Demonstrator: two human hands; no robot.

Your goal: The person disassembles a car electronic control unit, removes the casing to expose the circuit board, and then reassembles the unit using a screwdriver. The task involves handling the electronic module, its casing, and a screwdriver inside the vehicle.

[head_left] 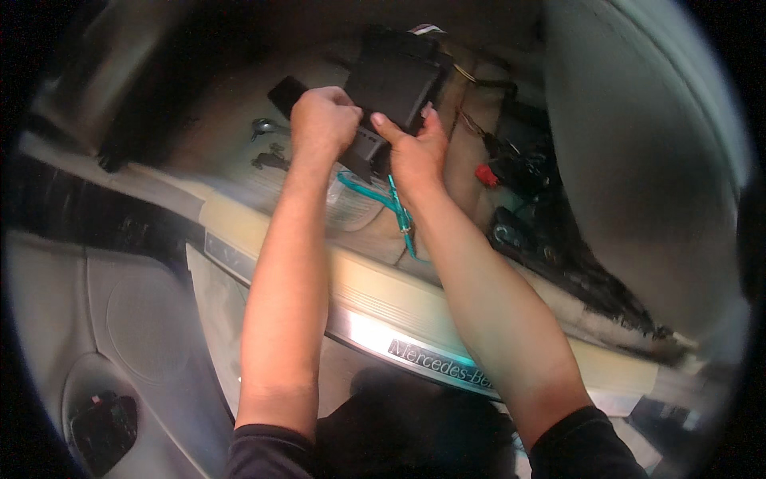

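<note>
A black box-shaped module (395,80) with wires at its top is inside the car's footwell. My right hand (419,148) grips its lower right side, thumb on the front face and fingertips round the edge. Closed in a fist, my left hand (323,120) is at the module's lower left, and what its fingers hold is hidden. A flat black piece (286,96) shows just left of that fist. Between my hands is a dark grey slotted part (367,148) at the module's lower end. Below my right hand lies a teal strap or cord (369,191).
A ratchet-like metal tool (265,128) and small metal pieces (271,158) lie left of my wrist. The pale door sill (383,287) crosses below my forearms. At right stand a large grey seat panel (638,144) and black parts with a red connector (485,176). The door panel (152,327) is lower left.
</note>
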